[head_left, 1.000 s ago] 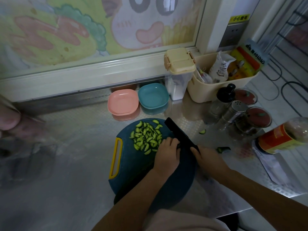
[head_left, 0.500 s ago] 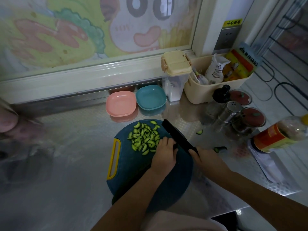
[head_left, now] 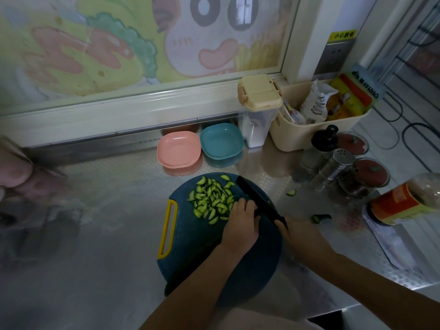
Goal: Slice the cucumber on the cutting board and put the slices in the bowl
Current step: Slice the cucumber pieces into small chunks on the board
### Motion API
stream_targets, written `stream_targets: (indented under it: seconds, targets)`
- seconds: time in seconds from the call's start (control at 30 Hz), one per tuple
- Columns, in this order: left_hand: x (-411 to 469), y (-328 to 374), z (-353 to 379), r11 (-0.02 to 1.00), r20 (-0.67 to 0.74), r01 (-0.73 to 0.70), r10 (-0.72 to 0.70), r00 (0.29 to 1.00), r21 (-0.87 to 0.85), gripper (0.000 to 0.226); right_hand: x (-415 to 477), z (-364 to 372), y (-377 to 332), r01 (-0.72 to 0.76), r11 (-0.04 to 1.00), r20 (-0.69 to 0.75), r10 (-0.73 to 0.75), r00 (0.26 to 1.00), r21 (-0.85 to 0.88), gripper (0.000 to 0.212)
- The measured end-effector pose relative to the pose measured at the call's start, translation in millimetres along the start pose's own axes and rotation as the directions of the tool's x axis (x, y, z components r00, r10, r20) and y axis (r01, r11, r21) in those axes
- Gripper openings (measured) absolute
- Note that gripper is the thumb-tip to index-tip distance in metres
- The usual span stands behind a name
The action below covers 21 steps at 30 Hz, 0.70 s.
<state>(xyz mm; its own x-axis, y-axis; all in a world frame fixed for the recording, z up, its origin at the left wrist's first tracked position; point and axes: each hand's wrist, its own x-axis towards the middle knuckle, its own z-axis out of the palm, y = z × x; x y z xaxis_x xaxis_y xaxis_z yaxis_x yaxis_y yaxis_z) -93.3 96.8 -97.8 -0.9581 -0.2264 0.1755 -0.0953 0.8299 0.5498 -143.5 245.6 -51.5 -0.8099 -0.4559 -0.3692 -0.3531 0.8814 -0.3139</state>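
Hands work at the blue cutting board (head_left: pixel 214 258): the right hand (head_left: pixel 300 236) grips the black knife (head_left: pixel 256 196), the left hand (head_left: pixel 241 222) lies curled beside its blade, any contents hidden; cucumber slices (head_left: pixel 212 201) lie heaped on the board, none in the pink bowl (head_left: pixel 178 152) or teal bowl (head_left: pixel 221 144), so transfer appears wholly outstanding.

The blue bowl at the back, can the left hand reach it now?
Probably yes: nothing stands between the left hand and the blue bowl, just cucumber slices lying low on the cutting board.
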Motion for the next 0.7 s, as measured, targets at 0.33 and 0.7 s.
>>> stream_targets:
  seconds: [0.33, 0.7]
  targets:
    - [0, -2, 1, 1.0, -0.001, -0.029, 0.029, 1.0, -0.012, 0.01, 12, 18, 4, -0.012, 0.998, -0.096, 0.017, 0.995, 0.057, 0.04]
    - [-2, 0, 0, 0.998, -0.018, -0.009, 0.01, 1.0, 0.065, 0.022, 1, 4, 7, -0.016, 0.975, -0.054, 0.029, 0.998, 0.223, 0.035]
